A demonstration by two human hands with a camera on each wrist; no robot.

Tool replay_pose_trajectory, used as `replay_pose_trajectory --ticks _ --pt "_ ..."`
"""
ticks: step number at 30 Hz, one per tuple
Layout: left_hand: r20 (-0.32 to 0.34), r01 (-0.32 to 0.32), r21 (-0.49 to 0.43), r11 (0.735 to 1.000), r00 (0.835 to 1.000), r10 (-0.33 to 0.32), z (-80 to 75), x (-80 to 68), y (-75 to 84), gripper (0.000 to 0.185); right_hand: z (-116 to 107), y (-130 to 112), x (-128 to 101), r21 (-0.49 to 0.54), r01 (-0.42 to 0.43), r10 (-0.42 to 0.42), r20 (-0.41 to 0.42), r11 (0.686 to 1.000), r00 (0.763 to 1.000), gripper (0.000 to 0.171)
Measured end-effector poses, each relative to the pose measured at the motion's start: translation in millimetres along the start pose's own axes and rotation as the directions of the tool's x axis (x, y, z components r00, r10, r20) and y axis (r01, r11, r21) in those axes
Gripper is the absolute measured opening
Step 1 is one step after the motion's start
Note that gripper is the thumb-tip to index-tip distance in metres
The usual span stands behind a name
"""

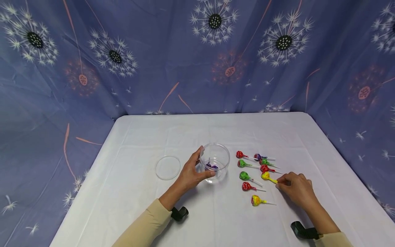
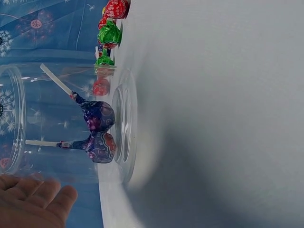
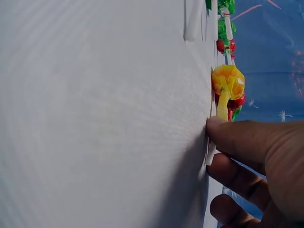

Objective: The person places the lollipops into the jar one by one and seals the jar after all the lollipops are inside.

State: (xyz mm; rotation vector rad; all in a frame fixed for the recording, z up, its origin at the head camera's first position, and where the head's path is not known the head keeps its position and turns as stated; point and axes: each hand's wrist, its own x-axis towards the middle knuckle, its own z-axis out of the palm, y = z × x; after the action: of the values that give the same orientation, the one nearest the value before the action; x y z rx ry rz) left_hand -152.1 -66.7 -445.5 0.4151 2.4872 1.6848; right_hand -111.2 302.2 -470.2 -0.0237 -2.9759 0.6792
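On the counter's (image 1: 321, 154) right side, the right grip (image 1: 296, 189) pinches the yellow pop (image 1: 267, 177) by its stick, though the far side of the hold is hard to make out. The pop's long axis runs leftward from this grip, its head toward the jar (image 1: 225, 161), which stands past other pops (image 1: 244, 176). The left grip (image 1: 191, 175), around the jar, is farther from that pop.

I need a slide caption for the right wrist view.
Right hand pinching a yellow-wrapped round lollipop by its white stick.
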Motion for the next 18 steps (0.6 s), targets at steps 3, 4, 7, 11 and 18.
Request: replay_pose_trajectory --ticks 3,4,7,11,18 --pt "0.002 0.013 -0.003 1.000 1.000 -0.013 -0.1 1.0 0.4 0.100 2.4 0.2 -0.5 -0.007 -0.002 0.002 -0.013 1.000 1.000 0.009" --pt "0.002 0.019 -0.002 1.000 1.000 -0.019 0.0 1.5 0.6 0.101 3.2 0.1 -0.7 -0.012 -0.002 0.002 -0.019 1.000 1.000 0.008" --pt "0.004 0.032 0.000 1.000 0.999 -0.032 0.2 3.0 1.0 0.103 5.2 -0.1 -1.5 -0.015 -0.003 0.002 -0.035 1.000 0.999 0.006" --pt "0.006 0.019 -0.005 1.000 1.000 -0.019 0.4 3.9 0.6 0.102 5.0 -0.3 -1.5 0.000 0.007 -0.007 -0.072 1.000 0.997 0.004" --pt "0.008 -0.001 0.011 1.000 1.000 0.001 -0.2 3.4 1.4 0.101 -2.0 -6.5 -0.1 0.077 -0.028 0.033 -0.069 0.997 0.997 0.011"
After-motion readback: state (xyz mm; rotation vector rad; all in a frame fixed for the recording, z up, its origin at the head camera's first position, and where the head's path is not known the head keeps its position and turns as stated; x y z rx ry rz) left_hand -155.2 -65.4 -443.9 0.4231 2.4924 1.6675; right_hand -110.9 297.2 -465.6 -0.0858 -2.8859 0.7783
